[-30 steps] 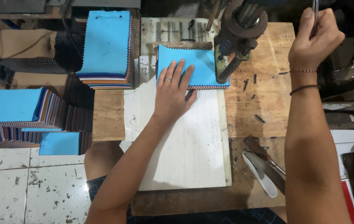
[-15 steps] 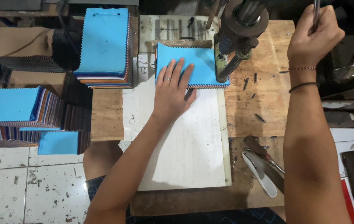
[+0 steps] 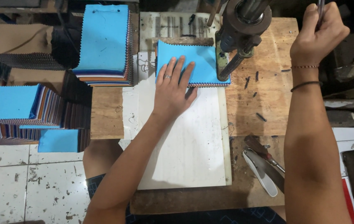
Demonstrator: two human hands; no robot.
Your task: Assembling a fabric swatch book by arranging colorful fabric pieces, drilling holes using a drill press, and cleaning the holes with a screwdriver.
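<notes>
Head view: fabric swatch stack under press, upper centre of frame.
Left hand [image 3: 173, 89] lay flat, fingers spread, on the blue pinked-edge fabric swatch stack [image 3: 204, 62]; right hand [image 3: 320, 31] gripped the thin metal press lever [image 3: 320, 7], upper right.

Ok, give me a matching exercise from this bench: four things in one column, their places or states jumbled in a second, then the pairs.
Things
1. left hand
2. right hand
3. white board
4. tall swatch stack

Places or states
A. lying on the wooden bench under the left forearm
B. standing left of the press, blue sheet on top
C. pressed flat on the blue swatch bundle
D. raised, closed round the press lever

Pairs: 1-C, 2-D, 3-A, 4-B
</notes>
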